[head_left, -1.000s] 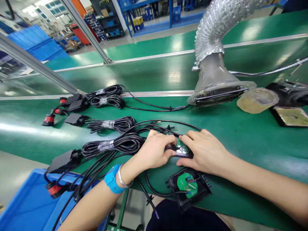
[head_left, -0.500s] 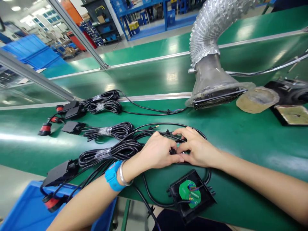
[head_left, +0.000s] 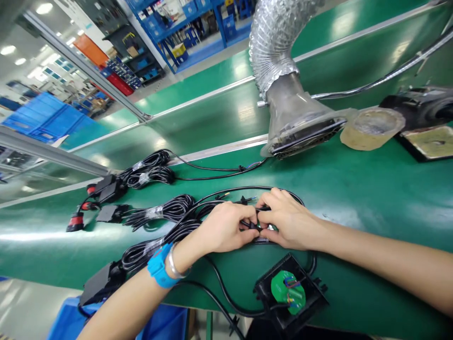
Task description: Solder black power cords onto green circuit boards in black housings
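My left hand (head_left: 230,227), with a blue strap and silver bangle at the wrist, pinches a black cable (head_left: 249,225) close to its end. Facing it, my right hand (head_left: 285,219) has its fingers bent and the fingertips meeting the left ones; what they grip is mostly hidden. Under both hands lies a partly covered dark housing with a pale, shiny bit showing. Nearer the bench edge sits an open black box (head_left: 290,295) holding a green circuit board (head_left: 288,292) with coloured wires. Black cables run into that box.
Bundled black cables (head_left: 177,208) with black boxes and red-black connectors (head_left: 76,221) lie to the left. A fume extraction hood (head_left: 300,123) hangs over the bench's back. Right of it are a yellowish cup (head_left: 371,130) and a sponge tray (head_left: 430,144). A blue bin (head_left: 166,323) stands below the edge.
The view has shifted and tilted a little. My hands stay together over the same spot, and the left fingers now show more of the black cable between them.
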`<state>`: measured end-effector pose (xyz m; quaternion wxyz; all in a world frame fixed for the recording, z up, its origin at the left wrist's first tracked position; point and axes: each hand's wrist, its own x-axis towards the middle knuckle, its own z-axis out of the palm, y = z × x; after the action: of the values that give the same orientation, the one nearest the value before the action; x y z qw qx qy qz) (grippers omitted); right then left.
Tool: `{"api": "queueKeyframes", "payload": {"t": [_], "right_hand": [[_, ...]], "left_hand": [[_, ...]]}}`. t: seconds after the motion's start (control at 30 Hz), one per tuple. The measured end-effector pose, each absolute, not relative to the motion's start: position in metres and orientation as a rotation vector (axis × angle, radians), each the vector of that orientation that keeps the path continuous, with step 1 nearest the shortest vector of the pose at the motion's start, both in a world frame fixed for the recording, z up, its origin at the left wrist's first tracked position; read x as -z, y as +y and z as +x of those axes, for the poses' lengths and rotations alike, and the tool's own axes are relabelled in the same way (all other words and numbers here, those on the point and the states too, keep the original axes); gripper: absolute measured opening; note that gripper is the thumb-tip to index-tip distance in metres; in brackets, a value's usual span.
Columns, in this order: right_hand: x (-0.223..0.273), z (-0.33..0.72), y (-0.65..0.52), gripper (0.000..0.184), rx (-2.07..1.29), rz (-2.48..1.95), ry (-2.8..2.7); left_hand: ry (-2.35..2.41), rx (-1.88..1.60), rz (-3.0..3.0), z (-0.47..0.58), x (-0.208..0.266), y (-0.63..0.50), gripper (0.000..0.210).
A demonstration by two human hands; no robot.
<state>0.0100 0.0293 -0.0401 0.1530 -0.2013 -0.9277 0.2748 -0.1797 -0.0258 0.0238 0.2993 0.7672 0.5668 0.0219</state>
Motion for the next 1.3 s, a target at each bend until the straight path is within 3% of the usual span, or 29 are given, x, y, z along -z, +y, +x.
{"api": "queueKeyframes", "payload": {"t": [0.17, 0.4, 0.57, 0.83, 1.3], "right_hand": [[0.042, 0.01, 0.028, 0.013, -0.698, -0.57, -2.672], [0.042, 0.011, 0.028, 0.02, -0.701, -0.571, -2.642], [0.042, 0.009, 0.028, 0.02, -0.647, -0.579, -2.632], [0.043, 0.01, 0.026, 0.02, -0.596, -0.588, -2.621], [0.042, 0.01, 0.026, 0.019, -0.524, -0.585, -2.641]], "left_hand": [[1.468, -0.136, 1.977, -0.193, -0.027, -0.031, 0.017], [1.735, 0.166, 2.472, -0.173, -0.028, -0.049, 0.011], [1.728, -0.097, 2.833, -0.17, -0.015, -0.063, 0.017], [1.877, -0.219, 2.736, -0.173, 0.013, -0.074, 0.016], [1.925, 0.001, 2.722, -0.165, -0.006, -0.067, 0.016]]}}
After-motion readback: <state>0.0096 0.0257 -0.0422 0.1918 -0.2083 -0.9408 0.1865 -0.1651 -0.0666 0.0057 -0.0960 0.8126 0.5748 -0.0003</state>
